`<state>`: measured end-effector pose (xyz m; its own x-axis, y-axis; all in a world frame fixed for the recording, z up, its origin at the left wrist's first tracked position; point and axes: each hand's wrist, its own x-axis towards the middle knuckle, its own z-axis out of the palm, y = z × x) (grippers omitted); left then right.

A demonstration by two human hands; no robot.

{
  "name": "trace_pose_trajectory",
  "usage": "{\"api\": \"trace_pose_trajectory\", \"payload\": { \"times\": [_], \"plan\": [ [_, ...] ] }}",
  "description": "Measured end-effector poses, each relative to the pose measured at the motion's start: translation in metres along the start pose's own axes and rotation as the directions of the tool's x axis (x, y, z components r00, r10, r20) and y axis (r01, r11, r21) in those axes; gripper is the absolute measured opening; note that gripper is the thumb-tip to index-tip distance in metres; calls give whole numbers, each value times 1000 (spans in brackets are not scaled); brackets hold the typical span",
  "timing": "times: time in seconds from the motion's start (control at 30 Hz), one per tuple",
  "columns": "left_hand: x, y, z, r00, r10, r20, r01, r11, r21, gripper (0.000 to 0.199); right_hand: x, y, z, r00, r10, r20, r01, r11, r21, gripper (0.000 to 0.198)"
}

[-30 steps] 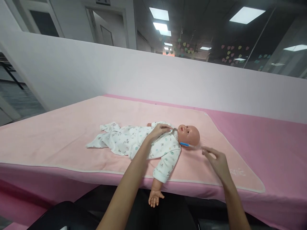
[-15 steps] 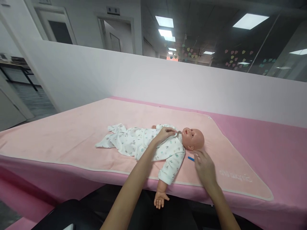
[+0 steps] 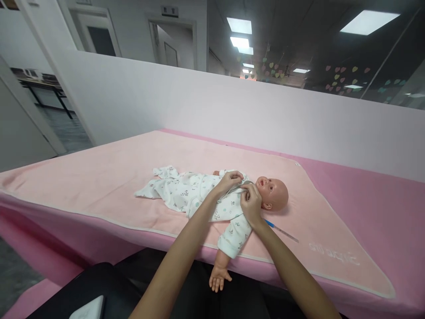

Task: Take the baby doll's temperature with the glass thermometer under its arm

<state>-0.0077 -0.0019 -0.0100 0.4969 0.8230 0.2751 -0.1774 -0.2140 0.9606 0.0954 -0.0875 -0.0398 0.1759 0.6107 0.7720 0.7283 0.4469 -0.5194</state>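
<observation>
Since the earlier frame, the right hand has gone from the blue-ended stick to the shirt, so it joins the left hand at the cloth by the neck. Low in the frame spreads the pink bench, with a peach blanket on top. Mid-frame, the doll lies on its back. Both hands have curled fingers, close together; I cannot tell if they pinch the cloth. Right of the middle, the stick lies on the blanket, let go.
</observation>
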Motion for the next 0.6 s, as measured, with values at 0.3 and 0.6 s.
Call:
{"api": "trace_pose_trajectory", "payload": {
  "times": [0.3,0.6],
  "plan": [
    [-11,10,3,997,-58,42,56,997,62,19,1,-1,1,993,38,-108,-29,996,84,20],
    [-12,12,-3,993,-22,118,8,992,122,28,-1,-1,1,990,107,-95,-97,990,104,19]
  ]
}}
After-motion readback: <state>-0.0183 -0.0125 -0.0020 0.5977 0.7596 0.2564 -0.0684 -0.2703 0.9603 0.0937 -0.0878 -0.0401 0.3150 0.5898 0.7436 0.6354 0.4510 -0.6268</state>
